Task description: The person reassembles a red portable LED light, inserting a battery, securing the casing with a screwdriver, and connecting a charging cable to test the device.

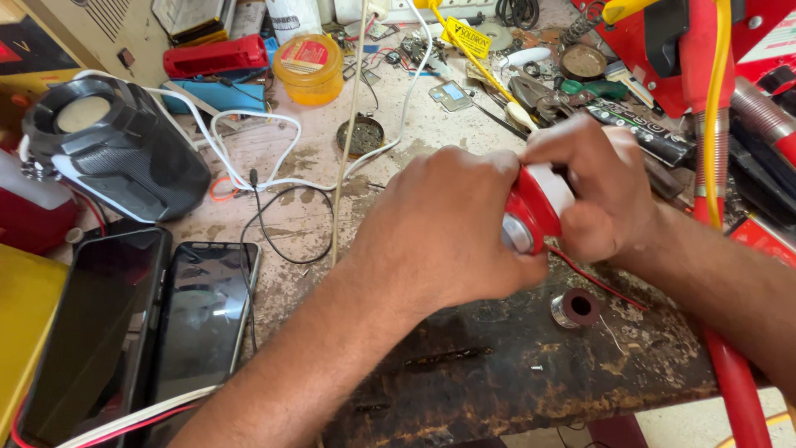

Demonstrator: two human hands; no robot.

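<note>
Both hands meet over the middle of the workbench, closed on one small red and white gadget. The left hand comes in from the lower left and wraps around the gadget's near side, its fingers curled tight so that most of the body is hidden behind the knuckles. The right hand reaches in from the right and pinches the white upper part between thumb and fingers. The gadget sits squarely between the two hands, held above the bench rather than resting on it. Its long axis tilts from a round grey metal end at the lower left, pointing towards the camera, up to the white part at the upper right. The left hand covers more of it; the right hand holds only the far end.

Just below the hands, a small spool lies on the dark, stained bench top, and a thin red wire trails past it. Further left, two phones lie side by side, face up, screens dark. Beyond them sits a black speaker, with a white cable looping across the bench. A yellow tub stands at the back among scattered tools, and a thick red hose runs down the right edge.
</note>
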